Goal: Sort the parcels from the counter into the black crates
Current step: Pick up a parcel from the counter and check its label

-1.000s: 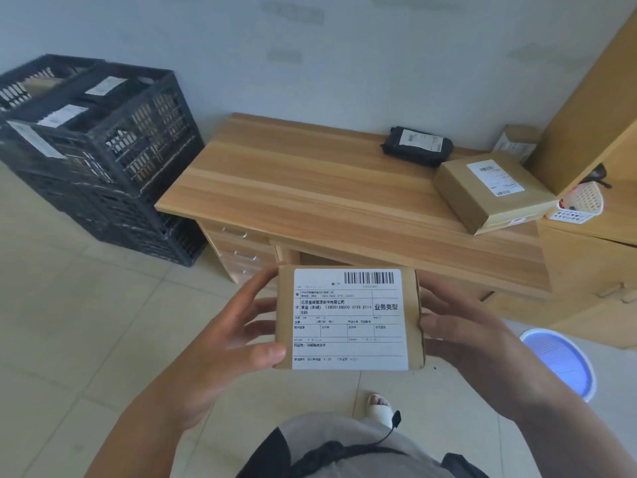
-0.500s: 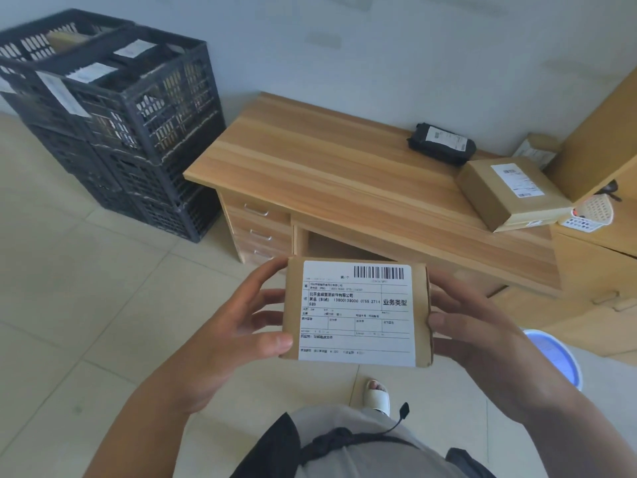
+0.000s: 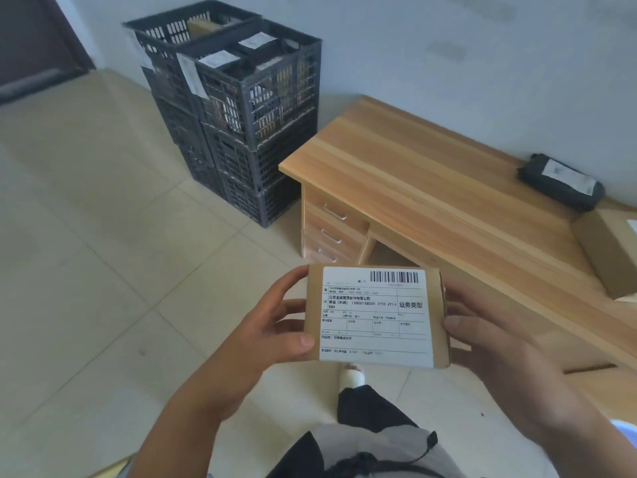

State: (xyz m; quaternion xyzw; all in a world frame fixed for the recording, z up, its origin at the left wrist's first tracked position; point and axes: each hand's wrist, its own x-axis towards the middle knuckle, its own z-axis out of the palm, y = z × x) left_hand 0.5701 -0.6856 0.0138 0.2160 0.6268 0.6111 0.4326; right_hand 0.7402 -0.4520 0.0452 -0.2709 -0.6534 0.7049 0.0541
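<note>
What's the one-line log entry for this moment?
held: small brown cardboard parcel with white label | left hand: grips left edge | right hand: grips right edge | stacked black plastic crates: ahead-left | wooden desk: black bagged parcel remaining

Floor (image 3: 86, 270): pale beige tiles with thin grout lines
Wall (image 3: 448, 56): plain light grey, a few faint darker patches high up
Door (image 3: 31, 46): dark brown, at the far left corner
Drawers (image 3: 332, 232): three wooden fronts stacked under the left end of the desk, each with a metal handle
Shoe (image 3: 352, 377): white, on the tiles
</note>
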